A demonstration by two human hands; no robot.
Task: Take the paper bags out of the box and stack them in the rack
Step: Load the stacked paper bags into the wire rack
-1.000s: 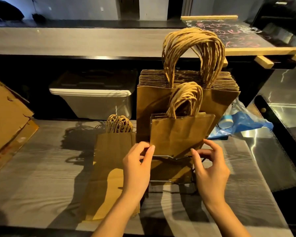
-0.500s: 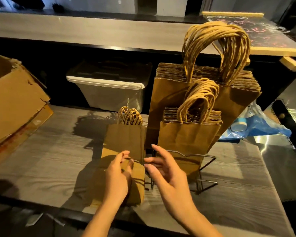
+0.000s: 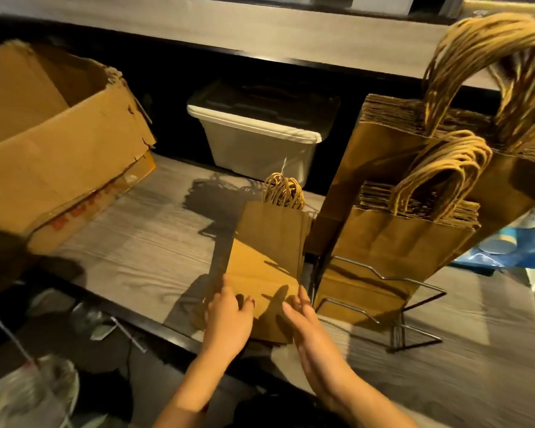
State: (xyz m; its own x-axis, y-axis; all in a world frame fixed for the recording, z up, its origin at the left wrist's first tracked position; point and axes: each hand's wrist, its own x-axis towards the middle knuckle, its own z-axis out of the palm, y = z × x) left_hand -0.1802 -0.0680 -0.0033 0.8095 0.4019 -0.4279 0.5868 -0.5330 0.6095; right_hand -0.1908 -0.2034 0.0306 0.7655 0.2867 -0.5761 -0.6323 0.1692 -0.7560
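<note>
While both hands are working at the near edge of the surface (image 3: 142,242), the left hand (image 3: 227,316) is gripping the near corner of the bag stack (image 3: 269,251) with curled fingers. The right hand (image 3: 309,332) is resting straight-fingered against its right edge, just beside the wire rack (image 3: 383,278). Bare surface is lying open leftward toward the box (image 3: 59,143).

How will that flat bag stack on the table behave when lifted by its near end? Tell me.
Probably floppy: the bags are thin folded paper lying flat, so the far end would likely sag. They may slide apart, since nothing visible binds them. Their loose handles could snag the wire rack beside them.
</note>
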